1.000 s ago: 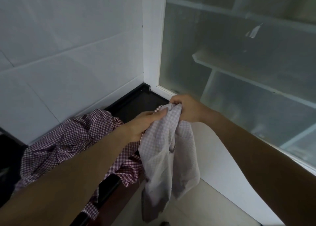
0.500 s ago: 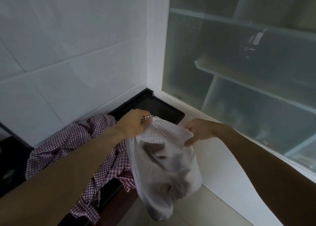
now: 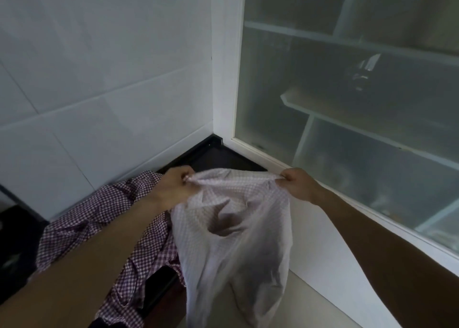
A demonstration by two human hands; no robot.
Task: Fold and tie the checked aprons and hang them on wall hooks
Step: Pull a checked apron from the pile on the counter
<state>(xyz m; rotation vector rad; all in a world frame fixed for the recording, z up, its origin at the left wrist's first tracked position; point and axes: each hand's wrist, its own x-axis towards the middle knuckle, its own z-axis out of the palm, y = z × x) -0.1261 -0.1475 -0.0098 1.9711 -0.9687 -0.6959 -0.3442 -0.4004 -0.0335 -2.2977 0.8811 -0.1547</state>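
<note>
Pale checked apron (image 3: 231,230) hangs in the air in front of the person, stretched by its top edge between both hands and sagging below into a loose, baggy fold with a dark hollow in the middle. Left hand (image 3: 173,191) has its fingers (image 3: 185,177) closed tight on the apron's left corner; right hand (image 3: 296,183) pinches the right corner with its fingers (image 3: 283,178) closed on the cloth. The lower part of the apron drops past the desk edge toward the floor.

Just left of it, under the left forearm, a heap of darker maroon checked aprons (image 3: 99,226) lies crumpled on the black desk (image 3: 218,155), some of the cloth spilling over the front edge. The desk runs into the corner of the room. Behind it stands a wall of large pale tiles (image 3: 99,79) with thin grout lines. To the right, a white frame (image 3: 224,79) borders a frosted glass panel (image 3: 347,104), through which blurred shelves and a dark shape show; what they hold cannot be told. Below the glass, a white panel (image 3: 323,265) meets a light floor (image 3: 310,310).
</note>
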